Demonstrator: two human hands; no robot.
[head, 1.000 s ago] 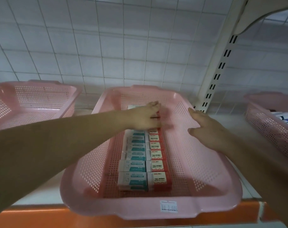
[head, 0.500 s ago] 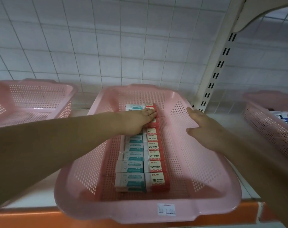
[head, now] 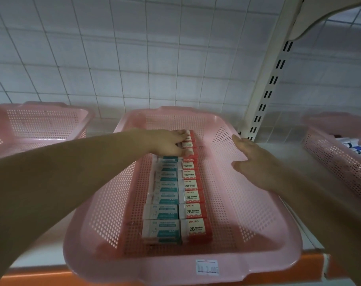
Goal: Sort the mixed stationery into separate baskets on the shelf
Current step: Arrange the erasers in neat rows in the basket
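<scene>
A pink perforated basket (head: 247, 205) stands in the middle of the shelf. Inside it lie two neat rows of eraser boxes: teal-and-white ones (head: 165, 211) on the left and red "2B" ones (head: 193, 211) on the right. My left hand (head: 169, 142) reaches over the far end of the rows and rests flat on the boxes there, fingers straight, covering the far teal boxes. My right hand (head: 256, 162) touches the basket's right wall with loosely spread fingers and holds nothing.
An empty pink basket (head: 37, 126) stands at the left. Another pink basket (head: 336, 159) at the right holds blue-and-white items. A slotted white upright (head: 268, 87) rises behind the right rim. The shelf has an orange front edge (head: 311, 265) and a white grid back wall.
My left hand drew back slightly along the far end of the rows and now lies flat on the boxes. My right hand stayed on the right wall.
</scene>
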